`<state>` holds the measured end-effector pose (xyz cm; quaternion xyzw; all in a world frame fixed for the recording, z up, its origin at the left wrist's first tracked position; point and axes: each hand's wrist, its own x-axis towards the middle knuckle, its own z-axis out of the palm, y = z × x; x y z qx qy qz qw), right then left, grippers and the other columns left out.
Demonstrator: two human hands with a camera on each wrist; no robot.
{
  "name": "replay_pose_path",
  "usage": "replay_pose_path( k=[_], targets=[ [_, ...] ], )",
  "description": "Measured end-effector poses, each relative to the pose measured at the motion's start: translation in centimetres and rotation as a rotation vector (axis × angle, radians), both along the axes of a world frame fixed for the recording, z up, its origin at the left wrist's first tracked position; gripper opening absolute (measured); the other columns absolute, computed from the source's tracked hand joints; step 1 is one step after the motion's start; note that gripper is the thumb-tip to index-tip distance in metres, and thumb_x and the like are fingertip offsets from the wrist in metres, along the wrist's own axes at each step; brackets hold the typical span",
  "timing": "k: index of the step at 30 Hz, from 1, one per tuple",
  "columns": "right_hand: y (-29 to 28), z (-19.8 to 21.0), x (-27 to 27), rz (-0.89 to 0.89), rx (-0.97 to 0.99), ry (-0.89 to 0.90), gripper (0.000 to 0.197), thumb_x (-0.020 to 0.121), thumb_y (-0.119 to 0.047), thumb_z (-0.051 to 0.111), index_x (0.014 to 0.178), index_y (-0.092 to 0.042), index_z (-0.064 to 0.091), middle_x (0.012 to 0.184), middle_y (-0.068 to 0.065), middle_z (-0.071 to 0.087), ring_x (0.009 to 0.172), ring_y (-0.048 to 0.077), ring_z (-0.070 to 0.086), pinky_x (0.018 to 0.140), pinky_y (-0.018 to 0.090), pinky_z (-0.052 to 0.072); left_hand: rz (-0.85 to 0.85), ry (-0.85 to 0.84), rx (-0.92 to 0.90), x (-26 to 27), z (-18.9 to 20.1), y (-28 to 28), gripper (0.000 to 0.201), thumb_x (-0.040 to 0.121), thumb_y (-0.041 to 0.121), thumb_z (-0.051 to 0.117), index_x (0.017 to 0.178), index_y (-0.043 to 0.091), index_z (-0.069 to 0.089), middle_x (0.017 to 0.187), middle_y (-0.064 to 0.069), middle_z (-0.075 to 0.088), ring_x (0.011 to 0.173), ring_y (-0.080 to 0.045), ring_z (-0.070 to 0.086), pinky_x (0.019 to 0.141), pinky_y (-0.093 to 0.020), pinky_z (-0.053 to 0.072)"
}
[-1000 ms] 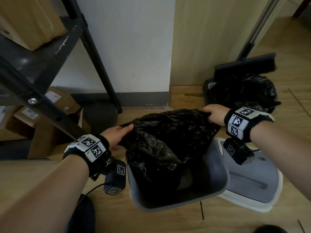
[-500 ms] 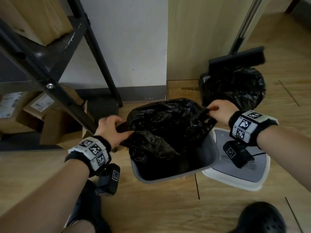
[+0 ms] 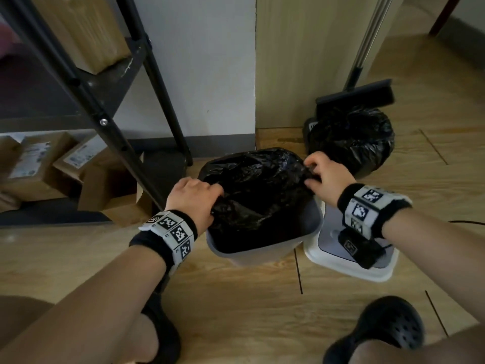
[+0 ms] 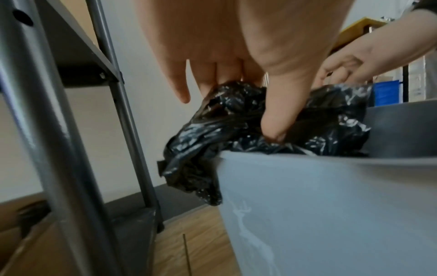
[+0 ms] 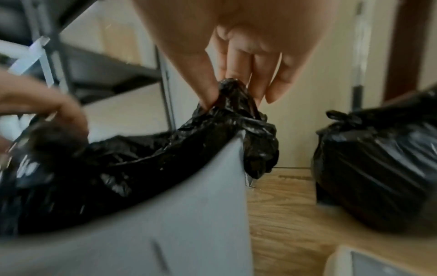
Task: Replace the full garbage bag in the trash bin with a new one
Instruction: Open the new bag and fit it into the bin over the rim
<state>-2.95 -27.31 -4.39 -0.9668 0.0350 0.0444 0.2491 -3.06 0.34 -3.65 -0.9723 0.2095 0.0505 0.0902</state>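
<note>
Black plastic, the new liner (image 3: 258, 195), now sits lower than a second ago: then both hands held it bunched up above the grey trash bin (image 3: 265, 252), and since then its mouth has come down to the rim, with the far edge already draped over the back wall. That suggests the full garbage bag (image 3: 351, 139) is dealt with (it stands tied on the floor just beside the broom (image 3: 354, 94), apart from the bin) and what remains is seating the liner around the rim. The left hand (image 3: 193, 199) is at the bin's left edge; in the left wrist view its thumb and fingers (image 4: 275, 119) pinch a gathered fold of liner that hangs over the outside of the corner, the little finger held apart and touching nothing. The right hand (image 3: 325, 177) is at the far right corner, and in the right wrist view its fingers (image 5: 210, 89) are pressed together on a small bunch of plastic just above the rim, with a tail of it trailing down the outer wall. The near rim looks bare, so I judge the hem there is not yet folded over. The bin's white lid (image 3: 349, 266) lies on the floor at the right, touching or almost touching the bin.
</note>
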Motion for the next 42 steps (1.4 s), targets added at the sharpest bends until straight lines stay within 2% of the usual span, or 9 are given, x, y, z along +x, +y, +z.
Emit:
replay_pose_path(
  k=[4, 9, 11, 14, 18, 24, 30, 38, 42],
  targets=[
    [-0.5, 1.2, -0.3, -0.116, 0.254, -0.03, 0.032, 0.093, -0.007, 0.046, 0.121, -0.023, 0.048, 0.105, 0.002, 0.05, 0.098, 0.017, 0.05, 0.085, 0.028, 0.04, 0.049, -0.081, 0.031, -1.2, 0.7, 0.4, 0.048, 0.076, 0.04, 0.063, 0.116, 0.022, 0.042, 0.11, 0.0, 0.061, 0.113, -0.024, 0.051, 0.106, -0.036, 0.032],
    [-1.3, 2.0, -0.8, -0.107, 0.115, -0.001, 0.038, 0.093, 0.001, 0.035, 0.076, -0.018, 0.063, 0.075, -0.002, 0.052, 0.061, 0.008, 0.045, 0.054, 0.009, 0.035, -0.01, -0.116, -0.132, -3.5, 0.5, -0.4, 0.054, 0.076, 0.027, 0.067, 0.126, 0.023, 0.046, 0.13, -0.004, 0.045, 0.126, -0.029, 0.042, 0.109, -0.043, 0.032],
    [-1.5, 2.3, -1.1, -0.124, 0.091, 0.03, 0.038, 0.093, -0.002, 0.035, 0.084, -0.011, 0.071, 0.081, -0.004, 0.056, 0.071, 0.011, 0.051, 0.062, 0.013, 0.037, -0.158, -0.13, -0.178, -4.2, 0.2, -1.3, 0.059, 0.074, 0.023, 0.07, 0.129, 0.026, 0.049, 0.136, 0.0, 0.048, 0.128, -0.027, 0.045, 0.107, -0.042, 0.035],
    [-1.6, 2.8, -1.6, -0.09, 0.035, 0.103, 0.026, 0.09, -0.017, 0.05, 0.098, -0.003, 0.07, 0.107, 0.008, 0.065, 0.1, 0.024, 0.058, 0.086, 0.029, 0.043, -0.147, 0.011, -0.126, -4.0, -0.5, -2.3, 0.065, 0.093, 0.029, 0.047, 0.148, 0.034, 0.013, 0.158, 0.01, 0.01, 0.145, -0.017, 0.012, 0.118, -0.037, 0.011],
    [-1.6, 2.9, -2.8, 0.057, -0.247, 0.212, 0.034, 0.075, -0.032, 0.067, 0.108, -0.024, 0.062, 0.114, 0.003, 0.048, 0.109, 0.024, 0.051, 0.102, 0.035, 0.035, -0.063, 0.08, -0.079, -2.9, -1.5, -2.6, 0.064, 0.097, 0.027, 0.034, 0.148, 0.034, -0.005, 0.159, 0.01, -0.009, 0.147, -0.017, -0.005, 0.119, -0.039, 0.003],
    [-1.8, 1.8, -3.5, 0.119, -0.409, 0.095, 0.022, 0.08, -0.04, 0.062, 0.093, -0.022, 0.067, 0.091, -0.003, 0.043, 0.1, 0.023, 0.054, 0.093, 0.033, 0.034, 0.03, 0.072, -0.017, -1.3, -1.8, -2.8, 0.061, 0.095, 0.029, 0.035, 0.149, 0.03, 0.006, 0.156, 0.006, 0.017, 0.146, -0.023, 0.001, 0.118, -0.049, -0.004],
    [-1.8, 1.1, -3.5, 0.145, -0.45, 0.146, 0.032, 0.085, -0.048, 0.054, 0.1, -0.024, 0.069, 0.093, -0.002, 0.044, 0.104, 0.021, 0.053, 0.095, 0.034, 0.033, 0.023, 0.042, -0.032, -0.5, -0.7, -2.6, 0.03, 0.09, 0.031, 0.044, 0.118, 0.028, 0.054, 0.117, 0.0, 0.06, 0.125, -0.025, 0.041, 0.12, -0.043, 0.007],
    [-1.0, 0.7, -3.9, 0.18, -0.476, 0.266, 0.03, 0.086, -0.041, 0.054, 0.101, -0.02, 0.069, 0.097, 0.002, 0.052, 0.106, 0.022, 0.052, 0.096, 0.037, 0.034, 0.009, 0.158, -0.004, -3.1, 1.4, -0.3, 0.028, 0.078, 0.051, 0.05, 0.094, 0.031, 0.062, 0.09, 0.005, 0.06, 0.106, -0.021, 0.053, 0.106, -0.036, 0.031],
    [-0.8, 0.3, -4.6, 0.198, -0.452, 0.223, 0.028, 0.081, -0.039, 0.056, 0.093, -0.017, 0.071, 0.1, 0.005, 0.059, 0.101, 0.024, 0.056, 0.091, 0.034, 0.037, 0.025, 0.202, 0.066, -5.4, 0.6, 0.8, 0.06, 0.072, 0.067, 0.051, 0.121, 0.032, 0.05, 0.12, 0.007, 0.055, 0.123, -0.017, 0.044, 0.116, -0.039, 0.021]
  ],
)
